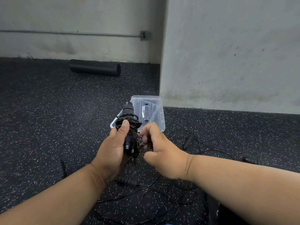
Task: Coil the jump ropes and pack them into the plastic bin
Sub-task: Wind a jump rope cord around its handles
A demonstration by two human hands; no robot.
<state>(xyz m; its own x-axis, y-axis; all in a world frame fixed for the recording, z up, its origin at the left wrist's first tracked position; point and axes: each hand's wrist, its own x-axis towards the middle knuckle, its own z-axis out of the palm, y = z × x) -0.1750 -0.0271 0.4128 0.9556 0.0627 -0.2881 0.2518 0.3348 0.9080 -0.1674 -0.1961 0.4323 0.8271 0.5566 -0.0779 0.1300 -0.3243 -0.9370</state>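
Note:
My left hand (113,148) grips a black jump rope bundle (129,125), its handles upright and thin cord wound round them, thumb pressed on the coils. My right hand (160,148) pinches the cord at the bundle's right side, fingers curled. Just beyond the bundle, a clear plastic bin (159,114) sits on the floor by the wall corner. More black jump ropes lie loose on the floor: a handle (188,141) to the right, another handle (128,181) below my hands, and tangled cord (162,200) between my forearms.
A black foam roller (95,67) lies against the far wall. A grey wall block (227,54) juts out at right, next to the bin. A further ribbed handle (61,168) lies at left and another (254,161) at right. The floor is dark speckled rubber.

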